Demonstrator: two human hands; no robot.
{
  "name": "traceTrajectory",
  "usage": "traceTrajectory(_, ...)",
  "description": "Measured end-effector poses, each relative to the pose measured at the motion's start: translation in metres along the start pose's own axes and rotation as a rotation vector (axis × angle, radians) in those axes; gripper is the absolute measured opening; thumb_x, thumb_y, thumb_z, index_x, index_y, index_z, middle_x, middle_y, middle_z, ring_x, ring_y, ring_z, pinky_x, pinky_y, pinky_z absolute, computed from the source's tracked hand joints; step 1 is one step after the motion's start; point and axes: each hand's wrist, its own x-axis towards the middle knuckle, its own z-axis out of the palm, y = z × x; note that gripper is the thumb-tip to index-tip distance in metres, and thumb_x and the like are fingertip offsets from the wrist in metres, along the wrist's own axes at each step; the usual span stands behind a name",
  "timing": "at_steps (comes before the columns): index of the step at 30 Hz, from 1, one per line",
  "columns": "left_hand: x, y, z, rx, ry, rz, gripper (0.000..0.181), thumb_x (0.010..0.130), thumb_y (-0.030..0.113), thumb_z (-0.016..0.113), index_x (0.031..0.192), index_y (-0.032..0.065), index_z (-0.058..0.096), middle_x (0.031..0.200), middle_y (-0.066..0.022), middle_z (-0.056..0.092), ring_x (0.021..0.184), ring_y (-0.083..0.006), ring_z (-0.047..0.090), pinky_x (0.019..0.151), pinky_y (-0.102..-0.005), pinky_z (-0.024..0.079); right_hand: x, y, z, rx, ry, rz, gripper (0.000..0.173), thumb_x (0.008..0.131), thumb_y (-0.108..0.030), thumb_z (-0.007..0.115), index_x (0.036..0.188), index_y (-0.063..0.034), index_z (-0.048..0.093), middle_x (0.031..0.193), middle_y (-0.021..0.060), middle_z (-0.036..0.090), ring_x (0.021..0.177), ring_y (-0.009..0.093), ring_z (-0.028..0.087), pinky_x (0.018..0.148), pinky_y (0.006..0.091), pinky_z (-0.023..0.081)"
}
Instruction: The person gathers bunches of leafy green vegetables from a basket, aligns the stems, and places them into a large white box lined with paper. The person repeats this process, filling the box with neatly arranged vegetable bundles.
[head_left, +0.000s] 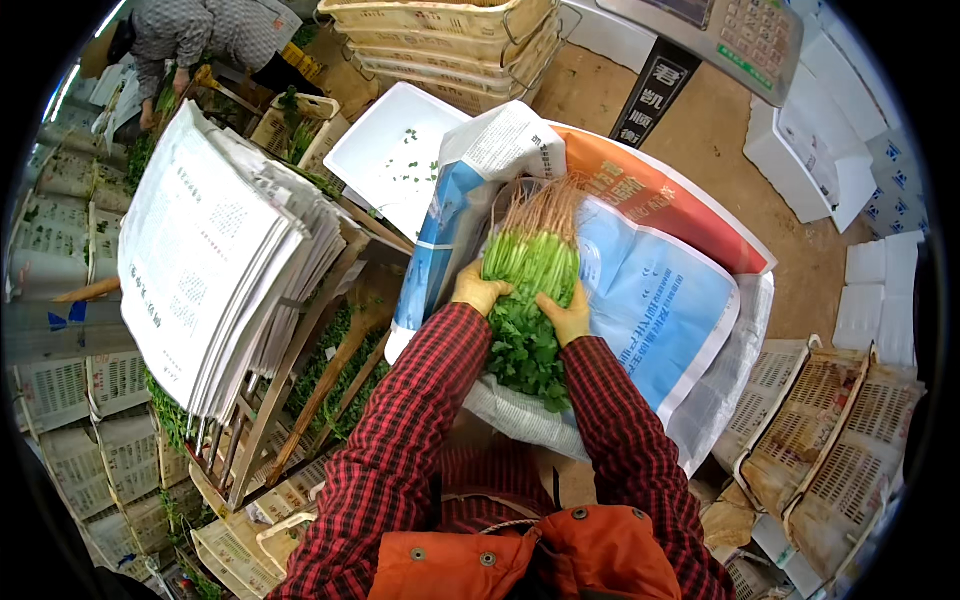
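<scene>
A thick bunch of leafy green herbs (531, 259) lies in front of me, its brown roots (547, 206) pointing away and its dark leaves towards my body. My left hand (481, 289) grips the left side of the stems, thumb on top. On the opposite side my right hand (568, 311) clasps the bunch where stems meet leaves. Beneath it are spread printed paper sheets (660, 292), with blue and orange areas. One sheet's left side (450, 202) curls up beside the bunch. The palms' undersides are hidden.
At left, a thick stack of newspapers (202, 247) leans on a wooden frame (300, 352). A white tray (401, 127) holds leaf scraps. Stacked plastic crates (450, 45), a digital scale's panel (750, 45) and foam boxes (810, 157) stand beyond. Another person (210, 37) bends at upper left.
</scene>
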Motion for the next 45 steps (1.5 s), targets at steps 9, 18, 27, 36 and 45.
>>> traceTrajectory(9, 0.048, -0.025, 0.007, 0.255, 0.243, -0.1, 0.057, 0.074, 0.006, 0.066, 0.129, -0.0003, 0.055, 0.119, -0.0211, 0.064, 0.11, -0.0345, 0.062, 0.099, -0.0363, 0.044, 0.027, 0.055, 0.029, -0.172, 0.173, 0.003, 0.074, 0.076, -0.007, 0.08, 0.138, 0.0006, 0.04, 0.124, 0.0121, 0.058, 0.109, 0.022, 0.057, 0.095, 0.0341, 0.047)
traceTrajectory(18, 0.022, -0.002, 0.026, 0.654, 0.458, 0.093, 0.076, 0.071, 0.006, 0.07, 0.141, 0.0044, 0.04, 0.125, -0.0254, 0.057, 0.113, -0.0421, 0.056, 0.099, -0.0457, 0.045, 0.022, 0.052, 0.027, -0.179, 0.187, 0.076, 0.076, 0.074, -0.009, 0.081, 0.138, 0.0004, 0.041, 0.125, 0.0134, 0.06, 0.111, 0.025, 0.059, 0.098, 0.0344, 0.046)
traceTrajectory(27, -0.013, 0.029, 0.039, 0.657, 0.484, 0.651, 0.075, 0.066, 0.008, 0.076, 0.135, 0.0019, 0.047, 0.132, -0.0222, 0.052, 0.123, -0.0393, 0.049, 0.105, -0.0445, 0.041, 0.047, 0.097, 0.026, 0.388, 0.028, -0.015, 0.083, 0.073, -0.008, 0.082, 0.142, -0.0009, 0.037, 0.136, 0.0146, 0.053, 0.125, 0.025, 0.051, 0.106, 0.0352, 0.041)
traceTrajectory(36, -0.197, 0.01, -0.063, 0.124, 0.327, 0.539, 0.017, 0.087, 0.012, 0.064, 0.102, 0.0081, 0.072, 0.093, -0.0111, 0.071, 0.087, -0.0269, 0.067, 0.077, -0.0359, 0.053, -0.011, -0.013, -0.026, -0.168, 0.207, -0.036, 0.064, 0.089, -0.008, 0.068, 0.144, 0.0019, 0.037, 0.135, 0.0225, 0.051, 0.118, 0.026, 0.053, 0.102, 0.0372, 0.043)
traceTrajectory(45, -0.394, -0.114, -0.152, -0.303, 1.054, 0.124, 0.013, 0.087, 0.015, 0.068, 0.094, 0.0045, 0.072, 0.074, -0.0027, 0.068, 0.062, -0.0069, 0.059, 0.059, -0.0232, 0.049, -0.138, -0.14, 0.206, -0.138, -0.532, -0.299, 0.017, 0.098, -0.008, 0.055, 0.11, 0.0008, 0.065, 0.095, 0.0052, 0.066, 0.082, 0.011, 0.057, 0.08, 0.0271, 0.049)
